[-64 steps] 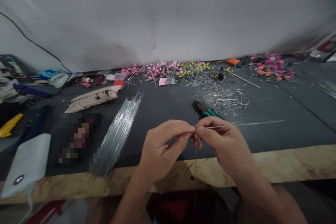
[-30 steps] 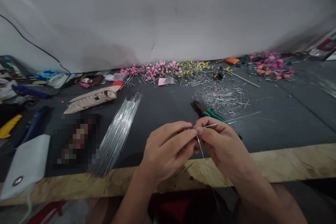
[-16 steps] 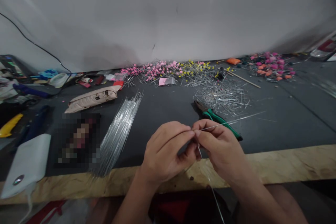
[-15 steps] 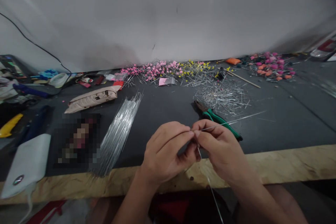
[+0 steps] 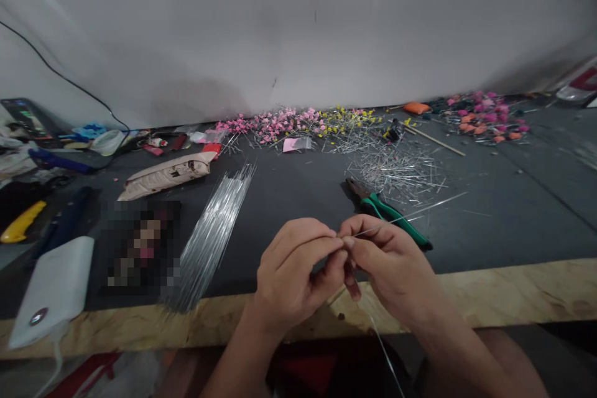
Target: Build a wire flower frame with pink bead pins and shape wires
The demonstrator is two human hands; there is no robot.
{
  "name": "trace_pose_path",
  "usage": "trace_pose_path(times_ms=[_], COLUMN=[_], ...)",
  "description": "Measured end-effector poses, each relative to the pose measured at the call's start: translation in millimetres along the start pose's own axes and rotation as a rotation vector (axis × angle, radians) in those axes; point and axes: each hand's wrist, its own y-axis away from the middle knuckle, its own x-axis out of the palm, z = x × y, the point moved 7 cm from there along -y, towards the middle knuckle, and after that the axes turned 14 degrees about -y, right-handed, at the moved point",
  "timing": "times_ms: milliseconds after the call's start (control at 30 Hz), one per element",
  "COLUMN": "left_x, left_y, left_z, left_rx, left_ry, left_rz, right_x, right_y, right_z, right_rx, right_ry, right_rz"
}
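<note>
My left hand point(image 5: 293, 270) and my right hand point(image 5: 392, 264) meet fingertip to fingertip above the table's near edge. Both pinch a thin silver wire point(image 5: 410, 211). One end of the wire runs up and to the right over the dark mat; the other end hangs down below my hands towards my lap. Just behind my right hand lie green-handled pliers point(image 5: 387, 214). A bundle of long straight wires point(image 5: 212, 233) lies to the left of my left hand.
A heap of short cut wire pieces point(image 5: 396, 168) lies behind the pliers. Pink and yellow bead flowers point(image 5: 298, 123) line the wall, with more pink and orange ones point(image 5: 485, 115) at the right. A paper packet point(image 5: 168, 174), a white box point(image 5: 51, 289) and clutter sit left. The table's wooden edge point(image 5: 513, 289) runs along the front.
The free wire end has swung from lying level to the right to pointing up and to the right. The lower end now hangs further down. My hands have stayed together, fingers shifting slightly.
</note>
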Motion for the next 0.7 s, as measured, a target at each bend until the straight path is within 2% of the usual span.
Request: trace_pose_path(times_ms=[100,233,400,700], left_x=[1.7,8.3,13.1,12.0], left_y=[1,2,1,1], left_z=[5,13,19,19], left_rx=[-0.108,-0.213,-0.152,-0.107], left_ry=[0.07,0.108,0.096,0.041], left_rz=[0.017,0.116,0.211,0.245], right_x=[1,-2,-5,-4], right_y=[-1,-3,-5,-2], right_z=[1,2,3,1], right_rx=[0.003,0.008,0.026,0.083], right_ry=[0.004,-0.035,-0.012,0.026], right_rz=[0.032,0.032,0.005,0.0])
